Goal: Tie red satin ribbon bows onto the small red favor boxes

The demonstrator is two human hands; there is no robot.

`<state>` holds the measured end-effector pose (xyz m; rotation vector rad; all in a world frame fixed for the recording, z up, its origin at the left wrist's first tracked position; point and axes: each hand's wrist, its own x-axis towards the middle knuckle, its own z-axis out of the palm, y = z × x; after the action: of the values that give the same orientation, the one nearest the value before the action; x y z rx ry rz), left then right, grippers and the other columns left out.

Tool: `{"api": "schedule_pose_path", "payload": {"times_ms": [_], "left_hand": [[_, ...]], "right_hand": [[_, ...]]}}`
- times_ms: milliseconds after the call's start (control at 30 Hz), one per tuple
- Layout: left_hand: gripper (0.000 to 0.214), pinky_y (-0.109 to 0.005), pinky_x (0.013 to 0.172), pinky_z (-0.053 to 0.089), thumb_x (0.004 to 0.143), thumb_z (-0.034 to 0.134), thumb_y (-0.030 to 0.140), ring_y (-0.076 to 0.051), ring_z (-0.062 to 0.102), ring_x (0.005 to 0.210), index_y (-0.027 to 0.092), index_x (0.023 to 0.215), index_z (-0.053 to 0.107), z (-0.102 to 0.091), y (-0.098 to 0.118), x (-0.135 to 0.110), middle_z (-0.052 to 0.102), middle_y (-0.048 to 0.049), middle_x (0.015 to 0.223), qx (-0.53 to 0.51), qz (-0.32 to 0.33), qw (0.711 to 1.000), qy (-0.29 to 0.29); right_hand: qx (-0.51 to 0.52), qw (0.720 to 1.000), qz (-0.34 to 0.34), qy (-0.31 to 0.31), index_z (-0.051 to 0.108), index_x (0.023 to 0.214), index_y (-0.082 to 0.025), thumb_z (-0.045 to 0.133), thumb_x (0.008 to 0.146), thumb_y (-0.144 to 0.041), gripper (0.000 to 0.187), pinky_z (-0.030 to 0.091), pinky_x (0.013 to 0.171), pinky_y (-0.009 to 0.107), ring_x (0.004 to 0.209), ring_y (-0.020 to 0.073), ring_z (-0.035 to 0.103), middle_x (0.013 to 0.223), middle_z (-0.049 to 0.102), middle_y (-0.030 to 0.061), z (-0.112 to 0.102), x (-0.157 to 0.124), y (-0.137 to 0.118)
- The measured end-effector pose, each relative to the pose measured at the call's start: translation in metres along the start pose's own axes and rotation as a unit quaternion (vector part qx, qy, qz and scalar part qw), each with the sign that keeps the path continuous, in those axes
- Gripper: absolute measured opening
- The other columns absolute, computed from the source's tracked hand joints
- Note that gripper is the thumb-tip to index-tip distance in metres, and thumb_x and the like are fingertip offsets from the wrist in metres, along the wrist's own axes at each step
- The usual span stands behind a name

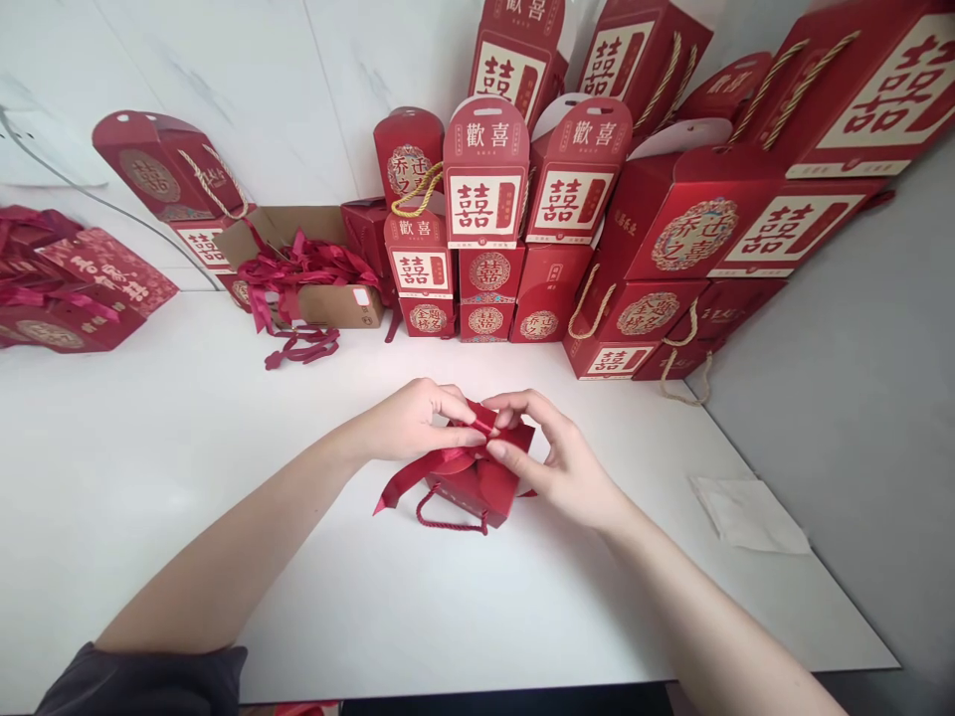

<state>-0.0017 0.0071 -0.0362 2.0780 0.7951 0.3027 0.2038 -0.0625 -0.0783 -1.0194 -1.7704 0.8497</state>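
Observation:
A small red gift box (477, 489) with a cord handle stands on the white table (149, 447) in front of me. A red satin ribbon (429, 467) lies across its top, and one tail trails down to the left. My left hand (414, 418) pinches the ribbon at the box's top from the left. From the right, my right hand (556, 452) pinches the same ribbon, its fingertips meeting those of the left hand. Both hands have their fingers closed on the ribbon.
Stacks of red gift boxes (488, 199) with cream labels line the back wall and the right. A cardboard carton (332, 298) spilling red ribbons sits at back left, more red boxes (82, 288) at far left. A white cloth (746, 512) lies at right.

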Motion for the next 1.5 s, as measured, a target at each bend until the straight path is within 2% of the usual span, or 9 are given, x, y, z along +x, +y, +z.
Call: {"api": "schedule_pose_path", "payload": {"times_ms": [267,400,467,600,767,867,1000,1267,1500], "left_hand": [[0.025,-0.044,0.116,0.023,0.084,0.063,0.043,-0.012,0.058,0.071,0.02,0.075,0.069,0.002,0.01,-0.002,0.067,0.0032,0.073,0.058,0.012,0.998,0.001],[0.028,-0.035,0.082,0.049,0.078,0.069,0.044,-0.014,0.06,0.073,0.018,0.084,0.06,0.006,0.01,-0.003,0.065,0.0,0.082,0.003,-0.041,0.999,0.03],[0.032,-0.028,0.065,0.046,0.076,0.07,0.045,-0.014,0.057,0.072,0.018,0.081,0.055,0.007,0.009,-0.002,0.06,-0.0002,0.081,-0.017,-0.046,0.998,0.038],[0.032,-0.027,0.069,0.044,0.073,0.073,0.042,-0.014,0.054,0.074,0.017,0.076,0.053,0.002,0.012,-0.002,0.055,0.0019,0.076,-0.005,-0.029,1.0,0.001],[0.026,-0.023,0.068,0.043,0.077,0.069,0.043,-0.015,0.057,0.081,0.018,0.084,0.062,-0.027,0.023,-0.017,0.062,-0.0003,0.086,0.052,-0.062,0.995,-0.061],[0.03,-0.02,0.056,0.036,0.076,0.069,0.046,-0.014,0.056,0.072,0.018,0.078,0.058,-0.045,0.026,-0.029,0.06,0.0008,0.078,0.087,-0.128,0.985,-0.076],[0.033,-0.019,0.054,0.037,0.076,0.07,0.047,-0.013,0.058,0.063,0.021,0.093,0.06,-0.047,0.026,-0.031,0.061,0.003,0.067,0.046,-0.21,0.961,-0.172],[0.029,-0.018,0.046,0.04,0.082,0.064,0.045,-0.009,0.052,0.047,0.018,0.072,0.062,-0.034,0.024,-0.019,0.061,0.001,0.06,-0.016,-0.223,0.965,-0.138],[0.033,-0.019,0.033,0.033,0.08,0.064,0.051,-0.008,0.044,0.032,0.019,0.086,0.067,-0.044,0.013,-0.019,0.063,-0.0002,0.052,-0.057,-0.27,0.945,-0.174]], "right_hand": [[-0.038,0.997,0.032,0.064,0.065,0.09,-0.023,0.058,0.092,-0.031,0.01,0.044,0.086,0.039,0.091,0.0225,0.056,0.092,0.063,0.0053,0.01,0.001,0.001],[-0.037,0.997,0.025,0.069,0.06,0.086,-0.022,0.052,0.095,-0.029,0.014,0.044,0.085,0.037,0.088,0.0215,0.056,0.09,0.061,0.0052,0.009,0.002,0.004],[-0.038,0.997,0.027,0.067,0.057,0.087,-0.022,0.05,0.096,-0.031,0.015,0.043,0.085,0.037,0.09,0.0213,0.055,0.091,0.061,0.0051,0.006,0.002,0.005],[-0.043,0.999,0.02,0.013,0.059,0.088,-0.023,0.057,0.093,-0.036,0.014,0.04,0.096,0.041,0.107,0.024,0.053,0.107,0.059,0.0068,0.003,0.0,0.003],[0.009,0.998,0.003,-0.062,0.06,0.079,-0.022,0.064,0.088,-0.03,0.012,0.035,0.104,0.043,0.125,0.0258,0.045,0.132,0.051,0.0065,-0.019,0.0,0.0],[0.081,0.993,0.042,-0.078,0.056,0.077,-0.021,0.058,0.089,-0.028,0.014,0.044,0.087,0.036,0.096,0.0212,0.058,0.103,0.063,0.0058,-0.047,0.0,0.003],[0.121,0.972,0.128,-0.158,0.056,0.068,-0.019,0.044,0.095,-0.033,0.033,0.041,0.063,0.03,0.062,0.0155,0.052,0.063,0.056,0.0017,-0.067,0.0,0.005],[0.094,0.964,0.211,-0.132,0.056,0.069,-0.017,0.059,0.087,-0.054,0.041,0.027,0.045,0.022,0.048,0.0072,0.033,0.055,0.04,-0.0054,-0.037,-0.004,-0.003],[0.106,0.962,0.209,-0.144,0.057,0.072,-0.018,0.06,0.087,-0.052,0.037,0.029,0.046,0.021,0.052,0.0078,0.032,0.058,0.039,-0.0052,-0.046,-0.002,0.001]]}}
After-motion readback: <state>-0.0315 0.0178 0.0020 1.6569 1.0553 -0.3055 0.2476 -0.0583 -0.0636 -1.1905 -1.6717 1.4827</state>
